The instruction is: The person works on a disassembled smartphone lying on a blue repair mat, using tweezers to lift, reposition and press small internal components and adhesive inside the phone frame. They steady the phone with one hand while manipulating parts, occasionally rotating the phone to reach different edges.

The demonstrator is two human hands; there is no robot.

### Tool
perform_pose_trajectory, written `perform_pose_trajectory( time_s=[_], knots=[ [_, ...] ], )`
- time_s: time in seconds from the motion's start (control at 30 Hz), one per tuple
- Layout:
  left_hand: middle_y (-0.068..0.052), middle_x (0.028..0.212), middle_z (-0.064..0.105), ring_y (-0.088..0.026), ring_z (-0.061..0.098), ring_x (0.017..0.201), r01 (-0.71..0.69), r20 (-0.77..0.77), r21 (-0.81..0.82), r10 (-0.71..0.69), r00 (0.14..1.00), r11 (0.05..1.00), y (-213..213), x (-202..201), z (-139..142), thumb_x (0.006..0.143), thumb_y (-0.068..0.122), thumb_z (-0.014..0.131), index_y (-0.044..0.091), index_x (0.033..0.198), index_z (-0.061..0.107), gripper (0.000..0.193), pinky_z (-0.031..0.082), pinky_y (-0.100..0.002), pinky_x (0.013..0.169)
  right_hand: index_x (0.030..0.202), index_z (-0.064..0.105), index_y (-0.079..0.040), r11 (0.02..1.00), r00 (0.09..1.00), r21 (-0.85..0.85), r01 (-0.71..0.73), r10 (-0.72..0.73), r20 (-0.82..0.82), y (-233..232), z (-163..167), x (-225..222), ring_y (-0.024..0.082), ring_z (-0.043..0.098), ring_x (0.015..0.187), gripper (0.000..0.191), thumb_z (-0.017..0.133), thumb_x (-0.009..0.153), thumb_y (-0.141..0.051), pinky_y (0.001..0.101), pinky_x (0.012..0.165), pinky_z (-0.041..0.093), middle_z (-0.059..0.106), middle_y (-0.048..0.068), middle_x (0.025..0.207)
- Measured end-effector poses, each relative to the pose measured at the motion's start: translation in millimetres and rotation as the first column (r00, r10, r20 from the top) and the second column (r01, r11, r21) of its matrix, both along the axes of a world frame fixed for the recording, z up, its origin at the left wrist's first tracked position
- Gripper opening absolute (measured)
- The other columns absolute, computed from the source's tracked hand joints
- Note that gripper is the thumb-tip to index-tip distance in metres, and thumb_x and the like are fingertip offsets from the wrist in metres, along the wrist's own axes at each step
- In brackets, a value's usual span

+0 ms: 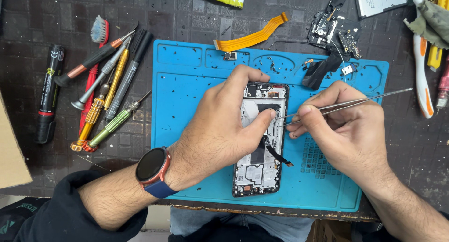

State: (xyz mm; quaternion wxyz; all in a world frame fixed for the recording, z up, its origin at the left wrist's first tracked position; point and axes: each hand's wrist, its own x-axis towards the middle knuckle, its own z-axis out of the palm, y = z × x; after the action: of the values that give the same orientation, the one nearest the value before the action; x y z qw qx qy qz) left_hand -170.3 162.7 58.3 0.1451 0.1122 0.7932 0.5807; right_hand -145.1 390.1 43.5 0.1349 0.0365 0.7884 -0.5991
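An opened phone [257, 174] with its back off lies upright on the blue repair mat [191, 83]. My left hand [220, 130], with a round watch [152, 166] on the wrist, rests over the phone's left side, its thumb pressing a black part inside the frame and a finger hooked over the top edge. My right hand [343, 127] pinches metal tweezers [346, 104], whose tips reach the phone's upper right edge beside my left thumb. A thin black flex cable [279, 157] trails out of the phone's right side.
Several screwdrivers [105, 90], a black marker [48, 92] and a brush [99, 30] lie left of the mat. An orange flex cable [255, 36] and a small circuit board [334, 31] sit at the back. More tools [423, 73] lie at the far right. Cardboard [11, 158] is at the left edge.
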Motion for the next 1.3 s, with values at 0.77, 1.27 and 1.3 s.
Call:
perform_pose_trajectory(
  time_s=[0.77, 1.27, 1.3],
  knots=[
    [-0.015, 0.103, 0.076, -0.025, 0.08, 0.098, 0.005, -0.005, 0.01, -0.005, 1.0, 1.0, -0.7, 0.0, -1.2, 0.091, 0.011, 0.072, -0.001, 0.124, 0.053, 0.04, 0.063, -0.034, 0.082, 0.095, 0.056, 0.005, 1.0, 1.0, 0.018, -0.005, 0.006, -0.012, -1.0, 0.3, 2.0, 0.017, 0.077, 0.081, 0.012, 0.063, 0.1, -0.004, 0.0306, 0.072, 0.069, 0.073, 0.014, 0.086],
    [-0.015, 0.104, 0.076, -0.025, 0.08, 0.099, 0.016, -0.006, 0.012, -0.015, 1.0, 1.0, -3.3, -1.6, -2.6, 0.091, 0.011, 0.072, -0.001, 0.125, 0.054, 0.04, 0.063, -0.034, 0.082, 0.097, 0.055, 0.005, 1.0, 1.0, 0.0, -0.008, 0.008, -0.01, -0.3, -3.9, 3.5, 0.017, 0.076, 0.083, 0.01, 0.064, 0.099, 0.0, 0.0305, 0.072, 0.068, 0.071, 0.014, 0.088],
    [-0.015, 0.105, 0.076, -0.025, 0.08, 0.1, 0.018, -0.022, 0.012, -0.017, 1.0, 1.0, -3.3, -1.3, -3.7, 0.092, 0.011, 0.073, -0.001, 0.125, 0.054, 0.04, 0.063, -0.034, 0.082, 0.097, 0.055, 0.005, 1.0, 1.0, 0.008, -0.007, 0.007, -0.001, 0.5, -4.0, 4.3, 0.017, 0.076, 0.083, 0.01, 0.064, 0.098, 0.0, 0.0306, 0.071, 0.068, 0.071, 0.014, 0.089]
  ],
)
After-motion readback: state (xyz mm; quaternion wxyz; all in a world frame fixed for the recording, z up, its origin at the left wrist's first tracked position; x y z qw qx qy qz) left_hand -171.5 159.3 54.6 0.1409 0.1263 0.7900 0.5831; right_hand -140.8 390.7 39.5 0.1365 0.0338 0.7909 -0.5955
